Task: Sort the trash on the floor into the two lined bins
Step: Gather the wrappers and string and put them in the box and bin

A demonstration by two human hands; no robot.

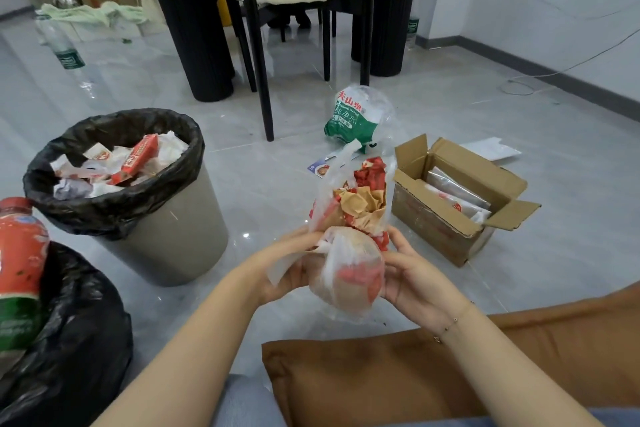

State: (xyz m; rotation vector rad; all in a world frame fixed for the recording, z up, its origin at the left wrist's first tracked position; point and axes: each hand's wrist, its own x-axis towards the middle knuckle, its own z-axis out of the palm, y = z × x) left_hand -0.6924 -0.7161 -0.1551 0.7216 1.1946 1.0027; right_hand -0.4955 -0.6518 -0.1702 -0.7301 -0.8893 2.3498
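Head view, item one: clear plastic bag stuffed with crumpled red and tan wrappers, held above the floor at centre frame. My left hand curls round its near-left side at about 8 o'clock of the bag; my right hand curls round the right side at 3 o'clock, fingers wrapped on the plastic. Item two: grey bin with black liner at 10 o'clock, already well filled with paper wrappers and a red carton, so sorting looks well underway. Item three: second black-lined bin at 8 o'clock, holding a red-labelled bottle. Outstanding on the floor, by my judgement: green-and-white water-pack film at 12 o'clock, a small card just beyond the bag, an open cardboard box with packets at 2 o'clock, white sheet behind it, and a clear bottle far off at 10 o'clock. Not determinable: the second bin's rim and contents, cut off by the frame edge; what the rounded tan lump in the bag's lower end is; whether the box counts as trash.
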